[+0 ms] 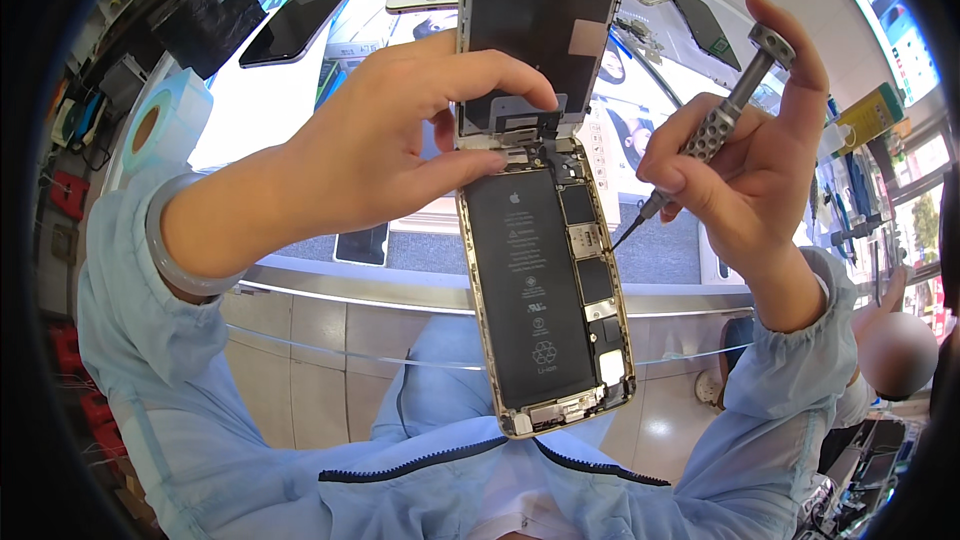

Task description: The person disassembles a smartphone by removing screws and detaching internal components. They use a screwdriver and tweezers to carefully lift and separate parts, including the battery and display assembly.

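Observation:
An opened phone body hangs over the counter's front edge, showing a black battery and metal shields. Its screen assembly stands raised from the top end, dark back toward me. My left hand grips the phone at that junction, thumb on the body's top and index finger bent over the screen's lower part near a small bracket and flex cables. My right hand holds a perforated silver precision screwdriver, one finger at its end cap. The driver's tip lies beside the right edge of the phone body; whether it touches, I cannot tell.
Several other phones and loose parts lie on the lit glass counter. A tape roll is at the left, a monitor at upper right. Another person is at the right rim.

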Action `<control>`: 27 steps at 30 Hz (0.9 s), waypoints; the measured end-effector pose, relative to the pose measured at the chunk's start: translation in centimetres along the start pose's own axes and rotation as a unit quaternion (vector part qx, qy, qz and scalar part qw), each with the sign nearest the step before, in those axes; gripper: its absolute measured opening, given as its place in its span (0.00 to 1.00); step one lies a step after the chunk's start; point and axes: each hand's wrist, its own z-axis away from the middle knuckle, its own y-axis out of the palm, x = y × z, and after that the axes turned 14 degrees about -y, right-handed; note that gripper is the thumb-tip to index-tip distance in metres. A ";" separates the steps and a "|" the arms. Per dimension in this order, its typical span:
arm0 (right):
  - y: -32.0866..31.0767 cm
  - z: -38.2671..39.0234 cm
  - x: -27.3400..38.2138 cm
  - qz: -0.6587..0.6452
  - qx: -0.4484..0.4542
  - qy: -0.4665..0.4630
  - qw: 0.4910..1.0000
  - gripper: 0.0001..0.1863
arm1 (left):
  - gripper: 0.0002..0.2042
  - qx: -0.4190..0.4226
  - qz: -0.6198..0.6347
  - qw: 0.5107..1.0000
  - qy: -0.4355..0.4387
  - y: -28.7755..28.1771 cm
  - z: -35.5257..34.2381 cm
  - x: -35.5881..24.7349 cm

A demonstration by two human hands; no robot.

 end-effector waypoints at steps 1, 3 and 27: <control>0.0 0.0 0.1 -0.011 0.005 -0.008 1.000 0.48 | 0.19 -0.003 0.003 1.000 0.005 0.0 0.0 0.1; 0.1 0.3 0.1 -0.028 0.006 -0.025 0.999 0.50 | 0.19 -0.002 0.020 1.000 0.007 0.1 -0.1 0.2; -0.5 -0.8 2.0 0.097 0.131 -0.138 0.977 0.57 | 0.14 -0.009 0.018 0.999 0.036 0.3 -0.2 0.9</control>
